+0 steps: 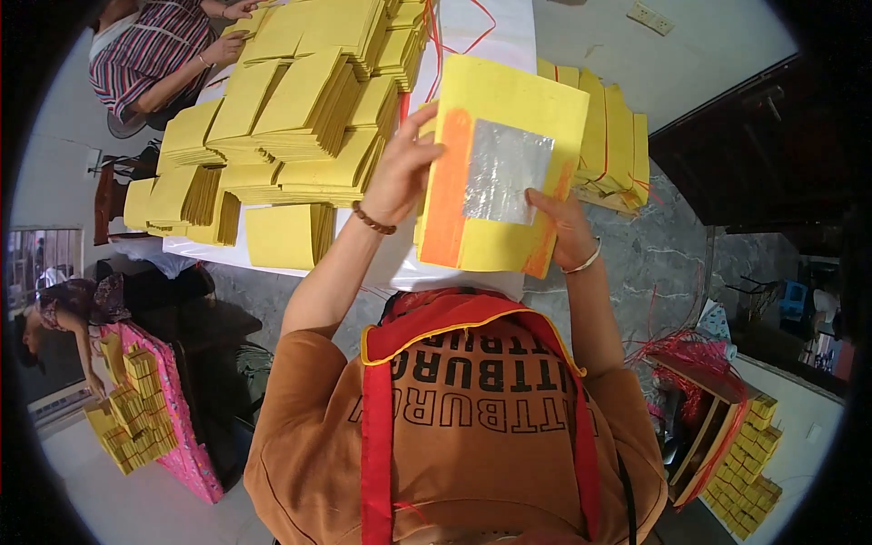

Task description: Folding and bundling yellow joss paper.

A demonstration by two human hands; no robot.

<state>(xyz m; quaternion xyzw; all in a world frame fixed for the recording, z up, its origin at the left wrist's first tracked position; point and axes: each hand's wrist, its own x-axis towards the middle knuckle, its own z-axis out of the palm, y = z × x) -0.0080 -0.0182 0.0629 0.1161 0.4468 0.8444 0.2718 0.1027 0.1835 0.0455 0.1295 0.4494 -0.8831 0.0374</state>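
In front of my chest I hold a sheet or thin stack of yellow joss paper (509,86), tilted, near the table's right end. A square of silver foil (509,168) sits in its middle, with orange bands along both sides. My left hand (396,174) grips its left edge, fingertips over the orange band. On the lower right, my right hand (569,234) pinches it, thumb against the foil and the other fingers hidden behind. To the left of my left hand stand folded yellow paper bundles (304,104), piled several high.
The bundles rest on a white-covered table (504,27). Red straps (436,41) trail across it. More tied yellow stacks (619,136) stand right of it. Across the table a person in a striped shirt (159,50) touches the piles. Another person (68,309) reaches toward bundles on a pink-covered table (186,436).
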